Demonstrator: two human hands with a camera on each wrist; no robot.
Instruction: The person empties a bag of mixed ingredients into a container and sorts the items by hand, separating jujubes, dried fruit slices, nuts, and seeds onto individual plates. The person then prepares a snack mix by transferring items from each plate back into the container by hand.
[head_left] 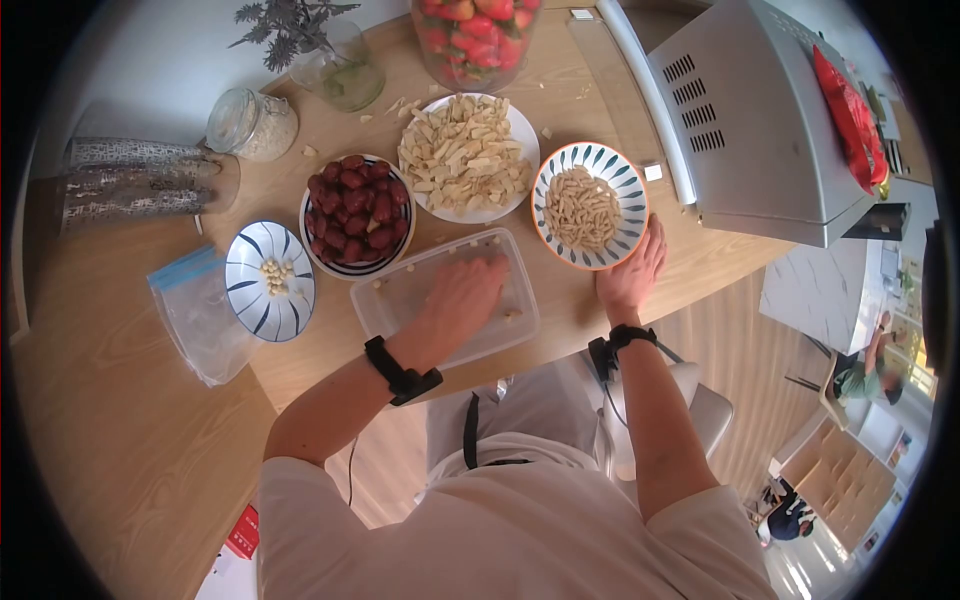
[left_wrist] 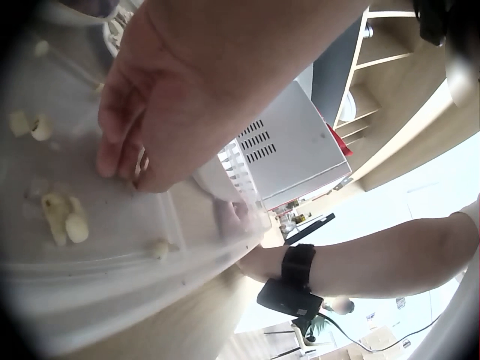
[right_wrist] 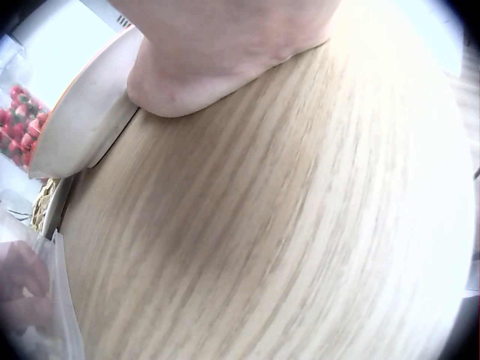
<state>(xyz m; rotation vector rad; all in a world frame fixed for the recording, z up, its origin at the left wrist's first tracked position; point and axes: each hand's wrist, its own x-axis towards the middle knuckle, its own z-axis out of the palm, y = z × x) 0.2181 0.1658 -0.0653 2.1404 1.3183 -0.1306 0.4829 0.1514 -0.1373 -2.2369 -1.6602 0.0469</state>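
My left hand (head_left: 465, 300) reaches down into a clear plastic container (head_left: 362, 300), its fingertips at the floor. In the left wrist view the thumb and curled fingers meet, with a sliver of something small and pale between them. Several pale food pieces (left_wrist: 56, 214) lie loose on the container floor near that hand. My right hand (head_left: 636, 272) rests on the table with its fingers along the outside of an orange-rimmed bowl (head_left: 641, 222). Short pale sticks of food (head_left: 580, 208) fill the middle of that bowl. In the right wrist view the heel of the hand is down on the wood.
Behind the container stand a bowl of red dates (head_left: 355, 215) and a white plate (head_left: 522, 130) heaped with pale dried slices. To the left are a small blue-lined dish (head_left: 240, 275) and a clear bag (head_left: 205, 330). Glass jars, strawberries (head_left: 480, 40) and a grey appliance (head_left: 755, 120) stand farther back.
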